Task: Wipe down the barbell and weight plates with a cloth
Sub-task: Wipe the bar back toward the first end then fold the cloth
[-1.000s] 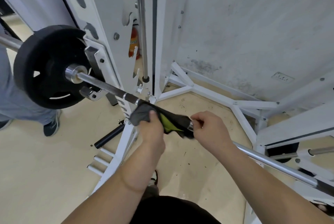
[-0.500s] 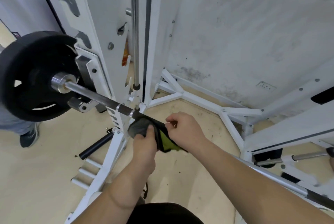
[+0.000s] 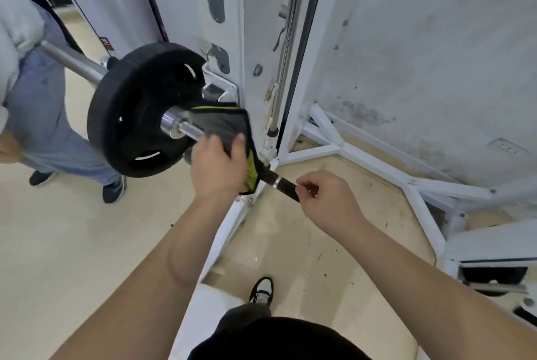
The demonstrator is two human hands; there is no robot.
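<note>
Beside the plate [image 3: 139, 109], our left hand [image 3: 218, 167] grips the cloth [image 3: 223, 127] round the bar [image 3: 186, 128] to scrub it; our right hand [image 3: 328, 199] curls round the bar, probably steadying it.

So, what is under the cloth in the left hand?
The barbell runs under the cloth: its chrome part shows toward the weight plate, its dark part toward the right hand. The stretch beneath cloth and left hand is hidden.
</note>
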